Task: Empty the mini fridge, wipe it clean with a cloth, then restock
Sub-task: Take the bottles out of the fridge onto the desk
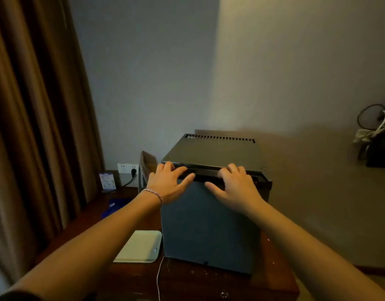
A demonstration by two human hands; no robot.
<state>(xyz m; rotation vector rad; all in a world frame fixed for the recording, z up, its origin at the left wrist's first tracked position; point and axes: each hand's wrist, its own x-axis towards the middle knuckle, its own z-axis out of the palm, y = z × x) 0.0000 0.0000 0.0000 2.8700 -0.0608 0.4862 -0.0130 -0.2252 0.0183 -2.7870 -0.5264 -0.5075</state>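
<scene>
A dark mini fridge (pixel 209 224) stands on a wooden table (pixel 209 283), its door facing me and closed or nearly so. My left hand (pixel 167 183) lies on the door's top left edge, fingers spread over the rim. On the top right edge is my right hand (pixel 235 185), with its fingers hooked into the gap under the fridge's lid. A blue cloth-like thing (pixel 115 206) lies on the table to the left, dim and partly hidden by my left forearm.
A pale tray (pixel 139 246) lies on the table left of the fridge. Behind it stand an open cardboard box (pixel 147 166), a small card (pixel 107 181) and a wall socket (pixel 127 169) with a plug. Brown curtains hang left. Dark gear with cables (pixel 376 144) sits far right.
</scene>
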